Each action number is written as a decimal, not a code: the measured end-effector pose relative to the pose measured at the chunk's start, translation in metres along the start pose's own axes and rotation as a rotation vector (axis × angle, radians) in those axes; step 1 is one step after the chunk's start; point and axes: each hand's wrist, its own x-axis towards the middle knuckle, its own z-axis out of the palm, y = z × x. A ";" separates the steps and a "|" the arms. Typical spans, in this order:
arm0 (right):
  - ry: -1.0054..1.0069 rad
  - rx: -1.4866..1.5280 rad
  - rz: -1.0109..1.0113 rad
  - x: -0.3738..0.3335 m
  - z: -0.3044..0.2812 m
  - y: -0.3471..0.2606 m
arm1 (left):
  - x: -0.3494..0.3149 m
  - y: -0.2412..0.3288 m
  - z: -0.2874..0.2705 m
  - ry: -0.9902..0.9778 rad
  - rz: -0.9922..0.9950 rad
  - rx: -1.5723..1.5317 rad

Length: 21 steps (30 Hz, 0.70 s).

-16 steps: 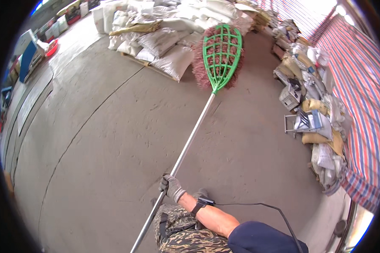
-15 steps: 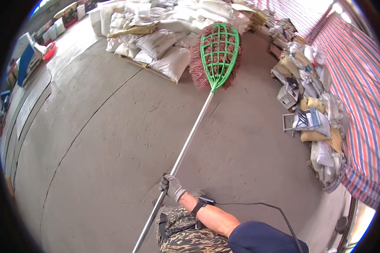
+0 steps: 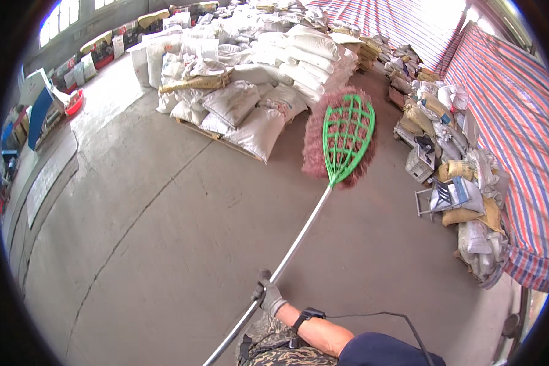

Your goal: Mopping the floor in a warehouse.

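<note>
A gloved fist, my right hand [image 3: 269, 295], wraps round the silver pole of a long-handled dust mop. The pole [image 3: 301, 234] slants from the lower edge up to the right. At its far end the mop head has a green plastic frame [image 3: 348, 135] over shaggy reddish-brown fringe [image 3: 315, 139]. That head shows against the grey floor, right of the stacked sacks; whether it rests on the floor, I cannot tell. My right wrist wears a black strap with a small box and a cable. Out of the picture is my left hand.
White sacks [image 3: 256, 132] are piled on a wooden pallet [image 3: 222, 143] ahead. Along the right, more sacks [image 3: 476, 236], a grey crate [image 3: 419, 164] and a metal-framed chair [image 3: 448, 194] line a striped sheet [image 3: 506, 116]. A red basin [image 3: 75, 102] stands far left.
The view has tilted up, showing more of the far sacks and windows. In the picture, the mop head and my right hand have shifted right and lower, the hand still gripping the pole.
</note>
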 end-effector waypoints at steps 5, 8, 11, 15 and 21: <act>0.215 -0.067 0.000 0.079 -0.016 -0.021 | 0.044 0.071 -0.041 0.178 -0.026 0.292; 0.380 0.070 0.113 0.115 -0.015 -0.056 | 0.071 0.116 -0.074 0.258 0.018 0.368; 0.396 0.125 0.097 0.129 0.013 -0.106 | 0.105 0.173 -0.106 0.251 0.039 0.466; 0.374 0.267 0.139 0.150 0.035 -0.197 | 0.181 0.254 -0.126 0.203 0.118 0.473; 0.256 0.372 -0.076 0.207 0.036 -0.329 | 0.328 0.376 -0.129 0.183 0.300 0.419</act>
